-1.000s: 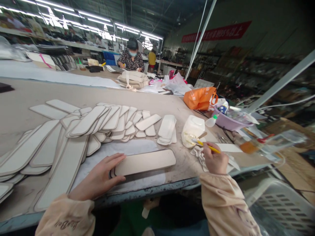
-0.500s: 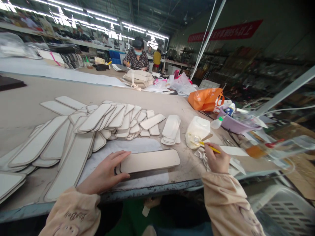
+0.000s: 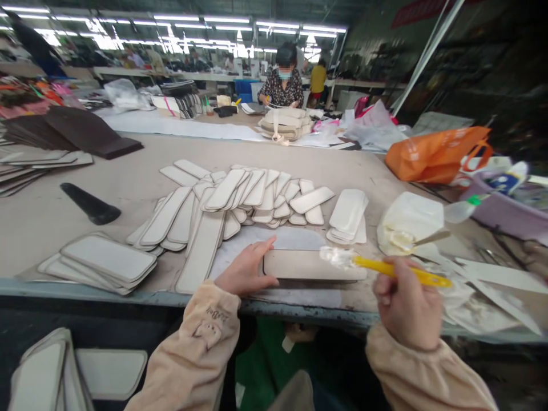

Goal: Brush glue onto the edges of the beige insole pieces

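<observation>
1 bench [image 3: 128, 171]. 1 orange bag [image 3: 428, 157], far right, print unreadable. 1 left sleeve [image 3: 201, 348], lettering blurred. 1 beige strip [image 3: 295, 264], near middle, left grip [image 3: 248, 268] clasping its left end. 1 yellow-handled brush [image 3: 369, 263], head over strip, right grip [image 3: 406, 302] clamped on handle.

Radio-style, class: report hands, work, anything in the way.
Left hand around pale panel's left end. Right hand gripping yellow brush, white-coated bristles over panel; contact unclear. Panel heap beyond, not between brush and panel.
</observation>
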A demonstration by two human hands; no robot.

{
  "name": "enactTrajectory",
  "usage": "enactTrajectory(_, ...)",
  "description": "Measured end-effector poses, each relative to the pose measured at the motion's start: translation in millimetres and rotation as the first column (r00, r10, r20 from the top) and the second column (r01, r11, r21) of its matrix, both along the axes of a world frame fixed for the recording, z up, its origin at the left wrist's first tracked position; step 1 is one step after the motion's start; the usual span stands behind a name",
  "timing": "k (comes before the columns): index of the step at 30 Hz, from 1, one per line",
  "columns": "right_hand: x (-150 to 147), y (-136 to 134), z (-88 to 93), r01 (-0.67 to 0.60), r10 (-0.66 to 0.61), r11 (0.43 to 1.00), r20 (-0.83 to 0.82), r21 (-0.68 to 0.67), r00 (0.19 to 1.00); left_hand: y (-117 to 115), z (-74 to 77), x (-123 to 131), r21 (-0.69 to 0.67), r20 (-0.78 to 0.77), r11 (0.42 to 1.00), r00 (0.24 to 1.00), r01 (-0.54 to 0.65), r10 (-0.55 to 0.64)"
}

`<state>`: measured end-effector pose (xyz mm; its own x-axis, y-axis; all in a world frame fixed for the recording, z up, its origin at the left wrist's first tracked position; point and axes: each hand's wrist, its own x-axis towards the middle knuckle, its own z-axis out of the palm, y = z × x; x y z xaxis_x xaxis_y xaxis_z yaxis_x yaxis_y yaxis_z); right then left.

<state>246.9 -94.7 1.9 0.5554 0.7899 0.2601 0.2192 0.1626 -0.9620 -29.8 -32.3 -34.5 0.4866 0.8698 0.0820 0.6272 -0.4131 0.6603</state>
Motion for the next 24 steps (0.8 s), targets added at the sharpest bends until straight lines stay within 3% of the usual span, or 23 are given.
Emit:
enactTrajectory(4, -40, 9, -21.3, -0.246, 0.229, 0.967, -0.205, -0.061, 0.951, -2, 0.8, 2, -0.009, 0.036, 1.000, 0.999, -0.006, 0.006)
enactTrajectory(10, -74, 21, -28.2, -0.394, 0.368, 0.903, -0.162, -0.172, 0.915, -2, -0.9, 2, -0.036, 0.056, 0.999, 0.998, -0.007, 0.009)
enactTrajectory(16, -78, 29, -33.7, -0.398, 0.387, 0.885, -0.093, -0.241, 0.917, 0, -5.8, 2, -0.067, 0.075, 0.998, 0.997, -0.005, 0.010)
enactTrajectory(24, -34, 28, -27.1, -0.188, 0.216, 0.939, 0.069, -0.287, 0.974, -1, -2.6, 3, -0.037, 0.068, 0.999, 0.998, -0.010, 0.012)
